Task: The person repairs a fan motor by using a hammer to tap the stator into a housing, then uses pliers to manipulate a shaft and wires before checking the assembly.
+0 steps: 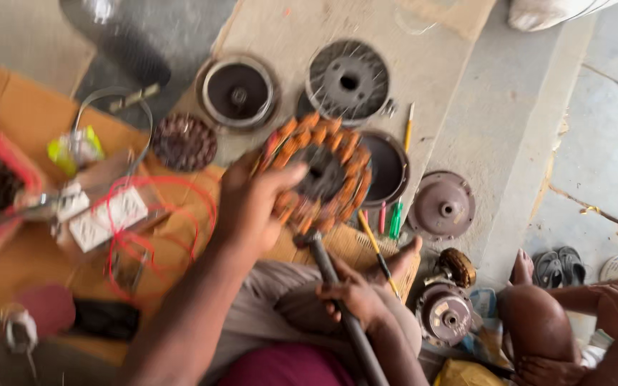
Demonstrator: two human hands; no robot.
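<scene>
Stator (320, 175) betw. covers; rotor (347, 80) behind; screwdriver (395, 219) right; switchboard (101, 218) left.

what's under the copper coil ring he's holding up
Below the coil ring, held by the left hand, part of a dark round metal cover shows at its right edge. The rest of the cover and the mat beneath are hidden by the ring.

Single head-worn view, looking steeply down from above the person's lap onto the floor — close range, arms enter from the bottom edge. Frame centres on the left hand (252, 204) and right hand (352, 293), with cardboard (30, 114) at left and concrete step (495, 107) at right — slightly motion-blurred.
</scene>
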